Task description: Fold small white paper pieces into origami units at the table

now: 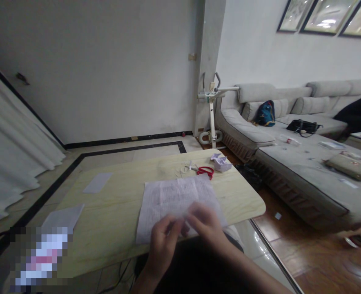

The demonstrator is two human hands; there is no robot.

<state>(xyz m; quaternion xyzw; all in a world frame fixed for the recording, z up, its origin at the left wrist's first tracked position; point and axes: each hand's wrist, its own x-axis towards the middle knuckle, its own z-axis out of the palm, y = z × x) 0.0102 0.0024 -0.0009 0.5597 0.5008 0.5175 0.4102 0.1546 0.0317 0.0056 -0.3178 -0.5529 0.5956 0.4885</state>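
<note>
A large printed sheet of paper point(171, 194) lies at the near side of a pale wooden table point(113, 224). Over its near edge, my left hand point(164, 236) and my right hand point(205, 220) meet with their fingertips pinched together. Whatever sits between the fingers is too small and blurred to make out. Beyond the sheet are scissors with red handles point(206, 171), beside thin pale strips point(182, 172). A folded, crumpled piece of paper point(222, 163) stands at the far right of the table.
Two paper pieces, a far one point(97, 183) and a nearer one point(63, 218), lie on the left. A grey sofa point(293, 171) with bags runs along the right, where a person in dark clothes point(359, 110) is partly visible. Exercise equipment point(211, 114) stands behind the table.
</note>
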